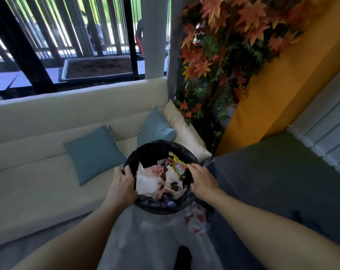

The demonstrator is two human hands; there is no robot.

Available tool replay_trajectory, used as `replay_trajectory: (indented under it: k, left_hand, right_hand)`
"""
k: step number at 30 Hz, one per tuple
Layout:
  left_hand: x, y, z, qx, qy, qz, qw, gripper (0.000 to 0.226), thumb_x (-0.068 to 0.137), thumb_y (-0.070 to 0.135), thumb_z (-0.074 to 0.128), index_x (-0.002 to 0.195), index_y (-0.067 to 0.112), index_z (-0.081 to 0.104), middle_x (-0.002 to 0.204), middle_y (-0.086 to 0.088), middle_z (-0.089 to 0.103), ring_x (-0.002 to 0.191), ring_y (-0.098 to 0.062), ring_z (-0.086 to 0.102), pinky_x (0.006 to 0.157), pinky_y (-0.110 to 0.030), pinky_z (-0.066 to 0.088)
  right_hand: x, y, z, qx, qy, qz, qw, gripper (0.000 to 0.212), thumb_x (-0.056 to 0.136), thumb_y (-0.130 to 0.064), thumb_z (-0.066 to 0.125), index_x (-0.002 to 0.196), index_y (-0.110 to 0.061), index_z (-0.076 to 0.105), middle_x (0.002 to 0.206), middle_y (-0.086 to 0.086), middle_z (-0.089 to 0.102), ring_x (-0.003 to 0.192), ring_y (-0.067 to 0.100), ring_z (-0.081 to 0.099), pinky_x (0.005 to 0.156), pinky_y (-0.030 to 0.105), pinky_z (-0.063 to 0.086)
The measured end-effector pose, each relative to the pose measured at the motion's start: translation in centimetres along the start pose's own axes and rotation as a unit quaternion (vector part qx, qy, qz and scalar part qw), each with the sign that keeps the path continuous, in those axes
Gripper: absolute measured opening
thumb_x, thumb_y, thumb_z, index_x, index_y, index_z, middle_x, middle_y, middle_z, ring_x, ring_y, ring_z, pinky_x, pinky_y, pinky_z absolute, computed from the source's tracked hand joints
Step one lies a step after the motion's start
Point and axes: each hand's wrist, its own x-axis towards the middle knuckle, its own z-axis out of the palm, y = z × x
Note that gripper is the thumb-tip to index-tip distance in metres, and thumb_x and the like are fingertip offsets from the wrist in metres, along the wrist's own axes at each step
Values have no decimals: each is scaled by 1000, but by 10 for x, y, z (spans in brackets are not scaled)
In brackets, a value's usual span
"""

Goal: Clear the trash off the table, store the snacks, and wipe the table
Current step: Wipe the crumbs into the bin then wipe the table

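A round trash bin [155,149] lined with a black bag is held up in front of me, over my legs. My left hand [122,184] grips its left rim and my right hand [202,181] grips its right rim, thumbs over the edge. Inside lie crumpled white tissues [145,182], pink stained paper [157,170] and a yellow snack wrapper [178,166]. A crumpled red-and-white tissue [195,219] shows just below the bin, beside my right wrist. The table is not in view.
A cream sofa [38,176] with two blue cushions [93,154] and a cream cushion [184,129] lies ahead and left. An artificial maple plant [223,55] stands behind it beside an orange wall [282,94]. Grey floor [272,172] spreads to the right.
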Motion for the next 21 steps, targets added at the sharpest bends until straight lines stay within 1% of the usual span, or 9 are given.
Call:
replay_trajectory:
  k: [1,3,5,9,12,15,18,21]
  left_hand:
    - [4,1,3,1,-5,-6,1000,62,77,13,67,127,4,31,115,-14,31,108,-38,46,90,-37,47]
    - [17,1,13,0,-16,-26,1000,63,78,14,67,128,3,31,116,-13,30,109,-37,44,95,-37,46]
    - [28,1,23,4,-27,-46,999,64,78,13,67,129,3,29,115,-13,30,108,-36,44,94,-37,46]
    - [47,0,48,3,-45,-71,996,69,81,9,67,135,1,24,117,-16,30,107,-41,47,87,-38,47]
    - [58,-3,70,0,-72,-91,993,80,83,10,64,145,-2,16,122,-19,30,113,-43,42,94,-41,44]
    - [67,-12,95,-5,-101,-108,989,82,84,9,60,148,-1,12,124,-20,28,116,-43,40,96,-43,44]
    - [79,-22,121,-4,-128,-121,984,84,86,9,58,152,-1,7,132,-24,26,122,-45,40,98,-44,43]
    - [91,-34,154,-4,-148,-126,981,82,87,9,57,152,0,9,132,-24,27,117,-44,43,93,-44,45]
  right_hand:
    - [8,3,4,0,-4,-2,1000,71,91,-10,59,155,-17,27,157,0,31,139,26,33,112,38,37]
    - [27,10,15,-1,-15,-10,1000,74,91,-12,61,155,-18,26,157,-1,32,138,26,34,112,39,38]
    - [44,17,26,-4,-27,-20,999,74,90,-13,62,155,-17,26,156,-1,32,137,27,35,111,39,39]
    - [71,32,48,-15,-56,-30,998,75,91,-15,61,155,-18,23,156,0,29,134,28,37,107,38,40]
    - [85,45,70,-19,-75,-34,996,76,91,-17,62,155,-17,22,158,0,26,136,27,34,110,36,36]
    - [94,52,95,-16,-94,-29,995,77,91,-16,62,156,-17,20,159,0,24,137,26,33,109,35,36]
    - [103,60,126,-19,-110,-14,994,76,90,-14,59,155,-17,21,159,0,24,133,26,37,108,35,39]
    - [107,69,162,-29,-140,15,990,79,88,-15,61,155,-19,20,159,-3,22,132,26,38,105,40,43]
